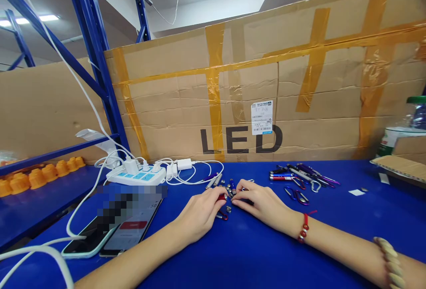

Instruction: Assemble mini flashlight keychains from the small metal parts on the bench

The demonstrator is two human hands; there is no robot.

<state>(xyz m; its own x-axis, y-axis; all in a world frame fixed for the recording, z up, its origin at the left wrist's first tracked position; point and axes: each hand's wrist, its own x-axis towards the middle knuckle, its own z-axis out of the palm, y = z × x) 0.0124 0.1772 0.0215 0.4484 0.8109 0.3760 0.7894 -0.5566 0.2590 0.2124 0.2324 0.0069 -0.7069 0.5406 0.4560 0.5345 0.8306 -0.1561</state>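
My left hand is closed around a small red metal tube, whose round silver end peeks out by the thumb. Facing it, my right hand has its fingers curled together over something dark that I cannot make out. Between and behind the fingertips lies a cluster of small silver metal parts. A red carabiner clip rests on the blue table just below my left fingers, with a small silver piece beside it.
Several metal pens and tubes are piled at the right behind purple and blue carabiners. To the left are two phones, a white power strip and tangled cables. A cardboard wall stands behind the table.
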